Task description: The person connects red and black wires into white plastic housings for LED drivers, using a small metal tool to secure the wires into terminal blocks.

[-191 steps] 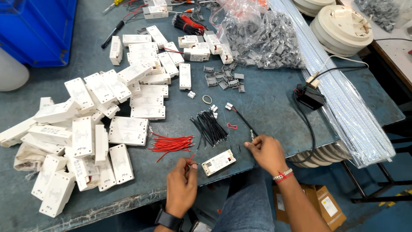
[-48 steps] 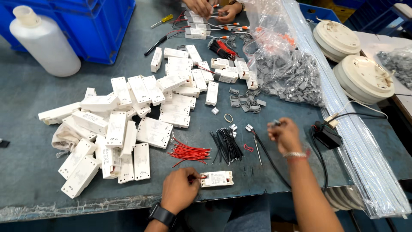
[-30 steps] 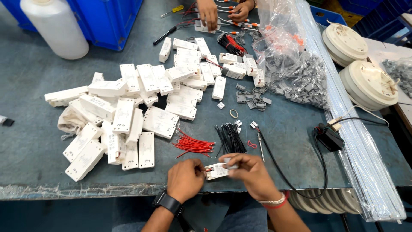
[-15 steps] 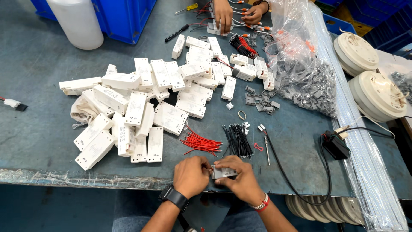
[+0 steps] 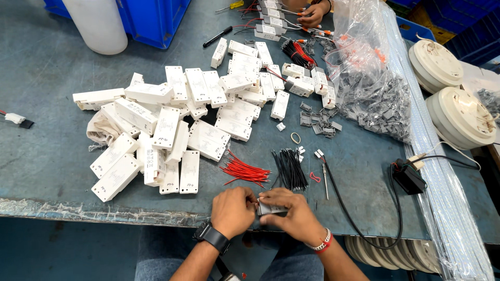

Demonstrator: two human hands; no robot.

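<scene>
White module (image 5: 272, 209) sits at the near edge of the counter (image 5: 47, 151), pinched between both hands, mostly hidden by fingers. Left hand (image 5: 233, 211) closed on its left end, dark watch on the wrist. Right hand (image 5: 291, 213) closed on its right side and top, beaded bracelet on the wrist. Both grips clamp the module; hands touch each other over it. Just beyond the hands: bundle of red wires (image 5: 245, 170) and, beside it to the right, bundle of black wires (image 5: 290, 169). Thin probe (image 5: 324, 177) with a black cable lies right of the black wires, cable running to a small black box (image 5: 409, 178). Big heap of white housings (image 5: 177, 125) covers the counter middle and left. Small grey clips (image 5: 317, 122) scattered right of the heap, near a clear bag (image 5: 372, 88) holding more grey parts. White bottle (image 5: 99, 23) and blue crate (image 5: 151, 18) at the far left. Round white discs (image 5: 461, 117) at right, past a long clear-wrapped strip (image 5: 432, 151). Another person's hand (image 5: 312, 13) works at the far edge among wired parts.
</scene>
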